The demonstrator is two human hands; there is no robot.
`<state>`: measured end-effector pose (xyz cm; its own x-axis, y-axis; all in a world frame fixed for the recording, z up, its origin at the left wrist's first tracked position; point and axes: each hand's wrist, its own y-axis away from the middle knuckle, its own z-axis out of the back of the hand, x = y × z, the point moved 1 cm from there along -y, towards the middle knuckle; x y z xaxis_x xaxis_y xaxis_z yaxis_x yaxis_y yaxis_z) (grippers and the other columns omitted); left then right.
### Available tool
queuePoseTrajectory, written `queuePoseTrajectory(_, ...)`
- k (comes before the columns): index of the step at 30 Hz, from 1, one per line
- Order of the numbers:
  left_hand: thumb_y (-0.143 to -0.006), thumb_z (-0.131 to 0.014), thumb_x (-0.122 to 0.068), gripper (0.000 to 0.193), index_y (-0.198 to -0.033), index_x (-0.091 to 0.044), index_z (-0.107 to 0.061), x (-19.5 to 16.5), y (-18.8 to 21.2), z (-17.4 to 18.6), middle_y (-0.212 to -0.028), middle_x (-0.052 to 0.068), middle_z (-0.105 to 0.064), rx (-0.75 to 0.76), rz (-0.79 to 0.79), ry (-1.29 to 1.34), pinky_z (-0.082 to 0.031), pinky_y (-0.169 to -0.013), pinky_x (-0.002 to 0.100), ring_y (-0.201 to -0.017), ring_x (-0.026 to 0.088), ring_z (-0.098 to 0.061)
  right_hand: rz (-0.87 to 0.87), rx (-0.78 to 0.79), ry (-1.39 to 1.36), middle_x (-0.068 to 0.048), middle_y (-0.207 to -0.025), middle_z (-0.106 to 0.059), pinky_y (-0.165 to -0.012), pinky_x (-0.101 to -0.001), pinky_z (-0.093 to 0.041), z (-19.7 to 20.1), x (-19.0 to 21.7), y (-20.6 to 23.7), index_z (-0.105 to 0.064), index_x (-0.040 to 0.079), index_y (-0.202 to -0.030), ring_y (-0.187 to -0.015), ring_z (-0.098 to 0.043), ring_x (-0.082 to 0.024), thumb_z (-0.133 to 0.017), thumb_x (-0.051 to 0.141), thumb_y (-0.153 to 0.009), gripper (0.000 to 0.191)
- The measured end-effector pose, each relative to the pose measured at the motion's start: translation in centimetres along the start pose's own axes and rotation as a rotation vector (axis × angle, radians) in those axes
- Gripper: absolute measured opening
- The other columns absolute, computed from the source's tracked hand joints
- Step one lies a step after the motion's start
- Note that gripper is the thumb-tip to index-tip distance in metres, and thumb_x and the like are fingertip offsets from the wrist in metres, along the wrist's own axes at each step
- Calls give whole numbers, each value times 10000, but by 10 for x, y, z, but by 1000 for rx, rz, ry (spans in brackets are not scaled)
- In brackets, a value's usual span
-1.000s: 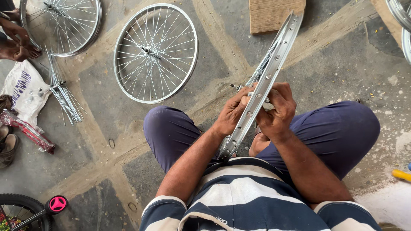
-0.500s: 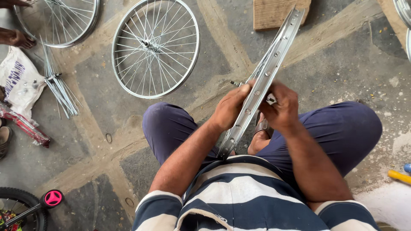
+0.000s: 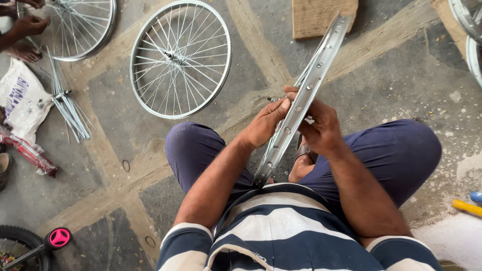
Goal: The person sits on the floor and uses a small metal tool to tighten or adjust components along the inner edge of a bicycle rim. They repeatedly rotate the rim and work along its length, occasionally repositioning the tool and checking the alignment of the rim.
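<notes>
A bare silver bicycle rim (image 3: 321, 60) stands on edge between my knees, slanting from my lap up toward the top of the view. My left hand (image 3: 265, 123) grips its left side, fingers curled over the metal. My right hand (image 3: 321, 128) closes on the right side at the same height, with a small pale piece pinched at the fingers. Spokes fan out dimly behind the rim, partly hidden by both hands. I sit on the floor in dark blue trousers and a striped shirt.
A finished spoked wheel (image 3: 181, 59) lies flat on the stone floor ahead. Another wheel (image 3: 83, 27) lies top left, with another person's hand (image 3: 27, 25) on it. A bundle of loose spokes (image 3: 68, 103), a white sack (image 3: 22, 98) and a cardboard piece (image 3: 321, 15) are nearby.
The view has shifted slightly, and my hands have slid a little along the rim. The other person's hand at top left has moved onto the far wheel.
</notes>
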<state>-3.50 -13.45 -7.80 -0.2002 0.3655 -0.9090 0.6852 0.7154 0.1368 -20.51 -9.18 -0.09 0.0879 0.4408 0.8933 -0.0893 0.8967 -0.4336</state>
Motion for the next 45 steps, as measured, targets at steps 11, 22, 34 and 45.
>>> queuePoseTrajectory(11,-1128,-557,-301,358,-1250,9,-687,38,8,7,-1096,49,-662,-226,-25,-5,-476,-875,308,-999,137,-569,-94,-332,284,-63,-901,-758,-619,-259,-508,-17,-17,2,-689,18,-1099,-692,-638,-110,-800,114,-861,279)
queuePoseTrajectory(22,-1135,-520,-323,358,-1247,-17,-668,-14,-10,-8,-987,63,-676,-170,118,156,-526,-846,322,-893,157,-622,-166,136,-73,-83,-1210,-728,-668,-250,-597,13,-19,-12,-575,37,-1371,-772,-686,-100,-650,34,-909,468)
queuePoseTrajectory(34,-1131,-480,-344,330,-1253,-88,-650,33,4,5,-1108,12,-643,-120,-154,58,-498,-911,284,-1004,106,-586,-33,-195,147,-67,-985,-774,-699,-280,-623,-12,-16,-2,-667,6,-1165,-813,-757,-124,-770,91,-884,312)
queuePoseTrajectory(45,-1104,-424,-472,512,-1266,-42,-651,-19,-6,-6,-1072,69,-679,-129,10,-80,-481,-883,316,-976,157,-612,-150,-110,163,-72,-944,-750,-652,-290,-543,-3,-16,1,-679,22,-1306,-735,-655,-131,-712,65,-884,426)
